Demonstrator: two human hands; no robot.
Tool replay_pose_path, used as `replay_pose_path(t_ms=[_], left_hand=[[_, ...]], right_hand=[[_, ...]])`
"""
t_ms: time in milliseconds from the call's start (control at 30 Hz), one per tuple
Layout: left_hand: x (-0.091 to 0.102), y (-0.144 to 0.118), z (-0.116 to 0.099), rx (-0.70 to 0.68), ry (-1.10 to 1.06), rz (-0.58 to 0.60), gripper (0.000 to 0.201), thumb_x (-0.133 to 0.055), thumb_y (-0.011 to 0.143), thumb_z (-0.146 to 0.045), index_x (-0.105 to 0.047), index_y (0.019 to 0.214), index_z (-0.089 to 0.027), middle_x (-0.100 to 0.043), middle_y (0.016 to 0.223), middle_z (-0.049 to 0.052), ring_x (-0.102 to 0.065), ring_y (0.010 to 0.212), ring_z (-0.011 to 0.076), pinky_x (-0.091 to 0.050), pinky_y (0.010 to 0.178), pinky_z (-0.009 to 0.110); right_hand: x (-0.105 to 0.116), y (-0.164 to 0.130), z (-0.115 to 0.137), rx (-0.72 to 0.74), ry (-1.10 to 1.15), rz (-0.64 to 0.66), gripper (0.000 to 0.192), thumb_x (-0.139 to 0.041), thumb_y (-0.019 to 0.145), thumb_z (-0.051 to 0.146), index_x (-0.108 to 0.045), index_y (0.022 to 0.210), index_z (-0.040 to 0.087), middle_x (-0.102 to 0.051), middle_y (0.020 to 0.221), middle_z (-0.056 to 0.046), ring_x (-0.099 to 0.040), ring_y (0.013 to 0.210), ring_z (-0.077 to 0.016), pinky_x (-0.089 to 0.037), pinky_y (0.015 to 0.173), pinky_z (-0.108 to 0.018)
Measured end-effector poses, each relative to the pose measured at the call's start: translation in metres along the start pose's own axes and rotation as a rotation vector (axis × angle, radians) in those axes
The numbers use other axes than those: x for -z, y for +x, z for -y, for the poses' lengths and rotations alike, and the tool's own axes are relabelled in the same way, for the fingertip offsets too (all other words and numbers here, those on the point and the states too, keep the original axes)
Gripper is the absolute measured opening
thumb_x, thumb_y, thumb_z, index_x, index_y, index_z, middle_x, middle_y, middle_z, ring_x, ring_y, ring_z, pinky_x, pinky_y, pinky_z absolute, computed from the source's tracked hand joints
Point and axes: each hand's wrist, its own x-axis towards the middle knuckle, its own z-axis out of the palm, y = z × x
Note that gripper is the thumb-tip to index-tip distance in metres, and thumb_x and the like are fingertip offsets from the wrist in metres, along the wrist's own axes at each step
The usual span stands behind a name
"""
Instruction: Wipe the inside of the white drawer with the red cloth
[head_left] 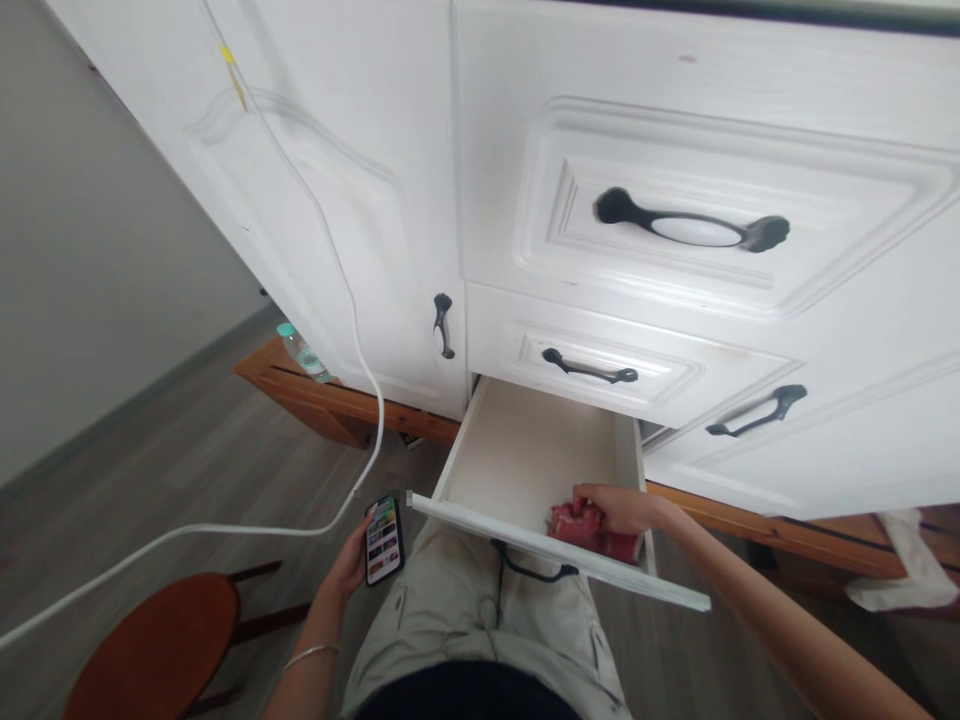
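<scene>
My left hand [352,556] is closed around a smartphone [384,540] at the lower left, its lit screen facing up with rows of small pictures. My right hand [611,507] reaches into an open white drawer [540,430], at its front right corner. The fingers are closed on a red cloth [576,526] with pale markings. More of the red fabric lies against the drawer's front, below the hand. A dark handle [534,565] sits on the outside of the drawer front, above my legs.
White cabinet doors and drawers with dark handles [589,367] rise ahead. A white cable [381,410] hangs down and runs left. On a wooden ledge stands a plastic bottle [304,355]. A round brown stool [154,650] is at lower left; a white bag-like item [904,570] lies far right.
</scene>
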Motion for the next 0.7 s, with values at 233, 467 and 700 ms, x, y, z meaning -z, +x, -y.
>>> replay_pose_path(t_ms=[233,467,700], left_hand=[[0.008,-0.003,-0.003,-0.193,-0.106,0.066,0.021,-0.053,0.093,-0.027,-0.071,0.105,-0.024,-0.08,0.097,0.006,-0.076,0.099,0.029,-0.061,0.094,0.047],[-0.01,-0.015,-0.027,-0.231,-0.009,0.046,0.035,-0.051,0.096,-0.033,-0.067,0.122,-0.018,-0.08,0.102,0.01,-0.076,0.1,0.0292,-0.061,0.094,0.046],[-0.038,-0.036,-0.058,-0.23,0.073,0.056,0.047,-0.046,0.099,-0.048,-0.064,0.126,-0.014,-0.079,0.096,0.014,-0.077,0.079,0.0287,-0.064,0.073,0.046]], right_hand=[[0.009,0.002,-0.002,0.008,0.003,-0.054,0.052,-0.053,0.062,-0.001,-0.063,0.109,0.016,-0.068,0.109,-0.009,-0.063,0.097,-0.0234,-0.044,0.079,-0.029],[0.01,0.014,-0.002,0.08,0.051,-0.332,0.047,-0.049,0.066,-0.001,-0.061,0.106,0.021,-0.067,0.107,-0.005,-0.063,0.096,-0.0201,-0.043,0.083,-0.028],[0.008,0.032,-0.011,0.06,0.025,-0.476,0.041,-0.055,0.07,0.005,-0.06,0.108,0.021,-0.064,0.111,-0.007,-0.063,0.093,-0.0206,-0.044,0.082,-0.029]])
